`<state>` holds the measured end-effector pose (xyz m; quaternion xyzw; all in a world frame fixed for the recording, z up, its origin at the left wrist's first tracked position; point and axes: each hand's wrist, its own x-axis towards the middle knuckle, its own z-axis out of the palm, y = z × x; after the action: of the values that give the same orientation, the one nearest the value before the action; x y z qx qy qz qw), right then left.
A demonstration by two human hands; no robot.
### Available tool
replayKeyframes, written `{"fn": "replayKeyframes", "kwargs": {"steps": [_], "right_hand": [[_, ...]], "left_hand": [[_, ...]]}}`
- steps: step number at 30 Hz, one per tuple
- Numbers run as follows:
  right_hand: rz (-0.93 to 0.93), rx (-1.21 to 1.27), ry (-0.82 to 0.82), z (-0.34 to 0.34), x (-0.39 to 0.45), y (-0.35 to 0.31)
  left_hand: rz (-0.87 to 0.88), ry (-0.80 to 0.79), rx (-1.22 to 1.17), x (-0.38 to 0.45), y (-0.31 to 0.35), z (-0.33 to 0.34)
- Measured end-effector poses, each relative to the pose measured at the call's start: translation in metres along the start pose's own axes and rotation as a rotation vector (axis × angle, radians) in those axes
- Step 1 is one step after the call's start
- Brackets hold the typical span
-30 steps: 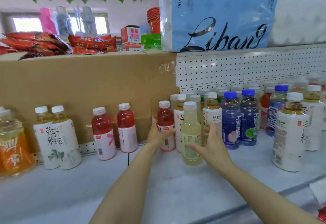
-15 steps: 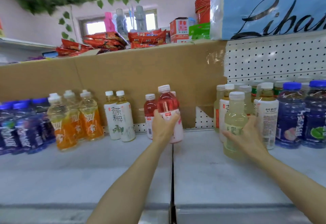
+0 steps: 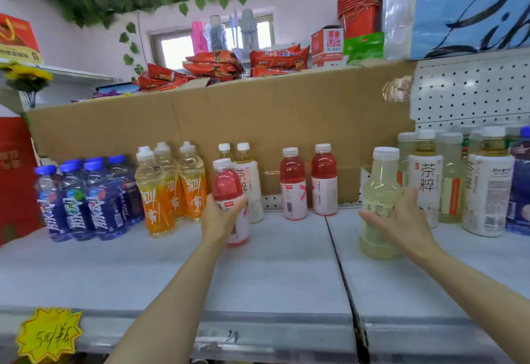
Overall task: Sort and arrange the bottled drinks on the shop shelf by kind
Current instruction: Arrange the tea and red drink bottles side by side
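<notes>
Behind the held red bottle (image 3: 228,191) stand tea bottles (image 3: 249,180) (orange bottles (image 3: 172,185) beside).

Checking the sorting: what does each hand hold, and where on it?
Left hand grips the red drink bottle round its labelled middle. Right hand holds the pale yellow bottle at its lower body.

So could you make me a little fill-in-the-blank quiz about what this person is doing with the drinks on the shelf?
1. The left hand grips a bottle of ____ drink.
2. The right hand holds a pale yellow bottle with a ____ cap.
3. The two red bottles by the cardboard stand ____ on the shelf.
4. The bottles farthest left have ____ caps.

Missing words: red; white; upright; blue
</notes>
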<state>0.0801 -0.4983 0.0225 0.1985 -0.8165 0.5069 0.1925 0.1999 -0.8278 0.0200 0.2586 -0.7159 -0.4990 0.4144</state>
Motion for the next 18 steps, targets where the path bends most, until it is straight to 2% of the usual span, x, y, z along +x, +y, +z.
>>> {"fn": "replayKeyframes", "kwargs": {"steps": [5, 9, 18], "right_hand": [[-0.003, -0.012, 0.029, 0.018, -0.007, -0.006], [0.012, -0.008, 0.060, 0.023, -0.006, -0.012], [0.009, -0.029, 0.065, 0.041, -0.009, -0.027]], "left_hand": [[0.010, -0.030, 0.041, 0.019, -0.010, -0.025], [0.017, -0.066, 0.021, 0.021, -0.010, -0.019], [0.166, -0.346, 0.026, -0.010, 0.015, 0.068]]}}
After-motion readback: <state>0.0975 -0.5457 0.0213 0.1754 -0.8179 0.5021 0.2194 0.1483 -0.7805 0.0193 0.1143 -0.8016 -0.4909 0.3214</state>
